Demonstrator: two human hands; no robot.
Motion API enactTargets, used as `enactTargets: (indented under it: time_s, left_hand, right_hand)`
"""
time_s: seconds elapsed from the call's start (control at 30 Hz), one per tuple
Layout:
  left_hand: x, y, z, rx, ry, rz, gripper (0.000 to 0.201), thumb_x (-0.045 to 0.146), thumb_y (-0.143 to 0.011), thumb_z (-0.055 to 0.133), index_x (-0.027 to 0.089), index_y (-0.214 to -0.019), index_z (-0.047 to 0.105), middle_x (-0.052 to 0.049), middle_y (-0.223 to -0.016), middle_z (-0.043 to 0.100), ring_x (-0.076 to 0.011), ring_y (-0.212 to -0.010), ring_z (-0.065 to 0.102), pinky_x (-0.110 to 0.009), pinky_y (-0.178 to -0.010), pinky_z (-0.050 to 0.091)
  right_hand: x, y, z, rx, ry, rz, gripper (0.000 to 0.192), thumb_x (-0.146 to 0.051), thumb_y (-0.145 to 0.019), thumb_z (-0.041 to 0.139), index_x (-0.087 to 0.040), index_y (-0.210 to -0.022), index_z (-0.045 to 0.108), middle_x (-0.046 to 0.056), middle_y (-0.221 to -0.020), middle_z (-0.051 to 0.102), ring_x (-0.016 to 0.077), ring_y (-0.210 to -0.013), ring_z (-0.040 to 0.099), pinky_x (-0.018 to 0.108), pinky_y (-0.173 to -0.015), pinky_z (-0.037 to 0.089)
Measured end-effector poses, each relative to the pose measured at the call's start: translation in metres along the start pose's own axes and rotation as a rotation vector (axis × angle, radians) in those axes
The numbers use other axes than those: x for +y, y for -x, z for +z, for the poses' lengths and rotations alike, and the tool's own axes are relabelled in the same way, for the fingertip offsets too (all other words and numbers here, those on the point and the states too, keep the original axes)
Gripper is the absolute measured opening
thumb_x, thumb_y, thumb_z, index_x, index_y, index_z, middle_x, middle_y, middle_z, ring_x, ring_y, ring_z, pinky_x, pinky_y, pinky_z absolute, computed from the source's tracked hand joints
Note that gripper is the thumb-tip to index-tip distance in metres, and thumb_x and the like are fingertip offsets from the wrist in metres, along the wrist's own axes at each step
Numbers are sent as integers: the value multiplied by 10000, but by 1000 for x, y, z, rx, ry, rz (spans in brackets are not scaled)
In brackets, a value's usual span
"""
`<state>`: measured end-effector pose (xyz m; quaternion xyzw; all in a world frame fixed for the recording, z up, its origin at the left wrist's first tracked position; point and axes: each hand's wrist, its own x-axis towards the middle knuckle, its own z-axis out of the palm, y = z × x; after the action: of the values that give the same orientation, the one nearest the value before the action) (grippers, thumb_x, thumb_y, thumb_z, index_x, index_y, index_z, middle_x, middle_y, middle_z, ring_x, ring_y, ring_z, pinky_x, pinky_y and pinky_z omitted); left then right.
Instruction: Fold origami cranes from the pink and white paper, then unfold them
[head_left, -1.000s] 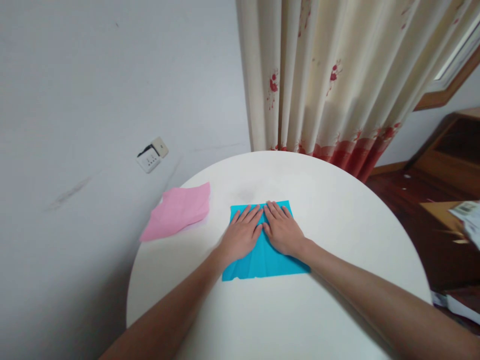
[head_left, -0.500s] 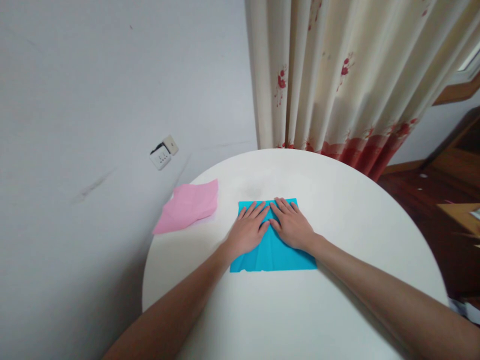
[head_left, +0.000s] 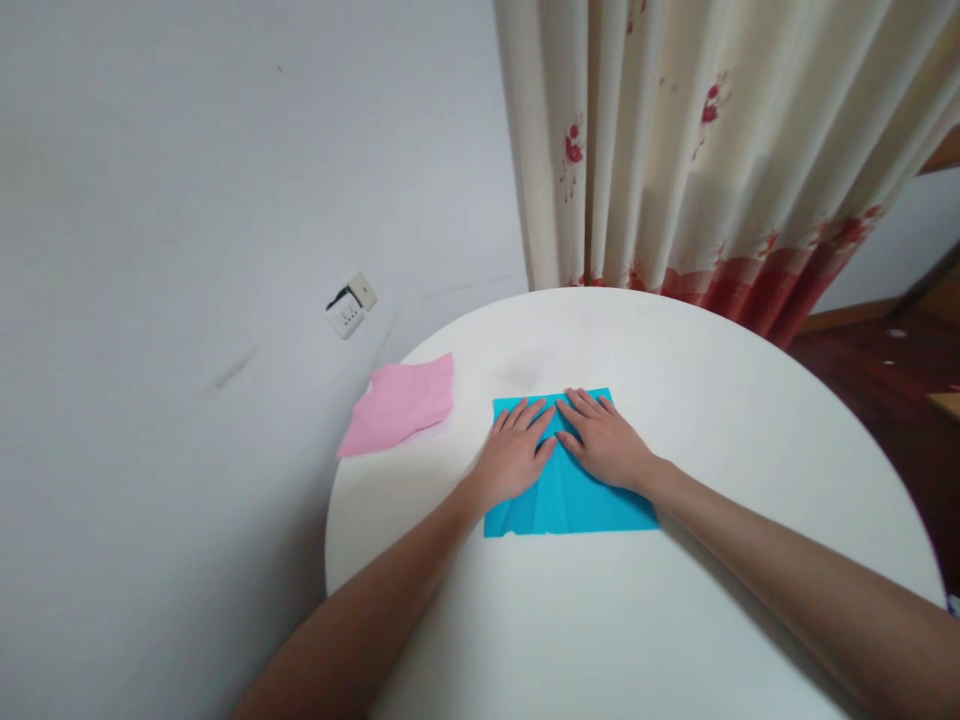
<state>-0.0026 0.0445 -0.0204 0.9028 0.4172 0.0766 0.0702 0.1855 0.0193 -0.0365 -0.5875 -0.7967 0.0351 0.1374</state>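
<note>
The blue paper [head_left: 570, 490] lies flat near the middle of the round white worktop [head_left: 675, 620], and both of the person's hands rest on its far half. The left hand [head_left: 517, 455] and the right hand [head_left: 606, 442] lie palm down, fingers spread and pointing away, thumbs almost meeting over the sheet's middle line; neither grip is clenched or closed on anything, they only press. Creases fan out beneath the palms toward the near edge of the sheet. To my eye, the risk lies in uneven pressure: if one palm slides, the thin sheet could skew or wrinkle, and the fold would set crooked. Off to the left of the left hand, apart from it, a pink paper [head_left: 401, 403] overhangs the worktop's rim beside the wall, so a careless sweep that way might knock it off. To the right of the right hand and nearer the person there is broad bare surface. Beyond the fingertips the rim comes soon, with the curtain [head_left: 697, 150] hanging just behind it.
</note>
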Motion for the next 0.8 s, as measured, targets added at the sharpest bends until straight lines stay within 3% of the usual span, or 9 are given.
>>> enactTargets:
  time_s: [0.17,0.37,0.57,0.8]
  left_hand:
    - [3,0,2,22,19,-25,511,405,-976,265,235,-1454,327,-45,-1537,298,-237,-1433,207,-471,-1159,191]
    - [4,1,8,-14,9,35,528,296,-977,210,142,-1481,245,-91,-1562,209,-191,-1450,141,-415,-1181,148]
    - [0,-1,6,-11,-42,5,552,394,-982,209,190,-1495,215,-52,-1570,189,-211,-1456,108,-455,-1175,139]
    - [0,1,3,-19,-38,9,563,460,-980,187,238,-1496,214,-23,-1571,190,-226,-1456,105,-475,-1163,146]
  right_hand:
    - [-1,2,0,-1,7,-5,603,-471,-959,301,-144,-1464,340,131,-1546,248,290,-1428,214,493,-1136,209]
    - [-11,4,2,-10,10,-71,585,-409,-965,281,-111,-1468,319,130,-1546,247,264,-1436,192,480,-1153,174]
    - [-9,2,1,1,-4,-40,591,-418,-970,248,-119,-1477,299,113,-1548,250,250,-1437,192,472,-1157,160]
    - [16,-6,-2,-5,18,132,548,-398,-975,254,-172,-1471,313,106,-1553,246,280,-1431,197,516,-1129,176]
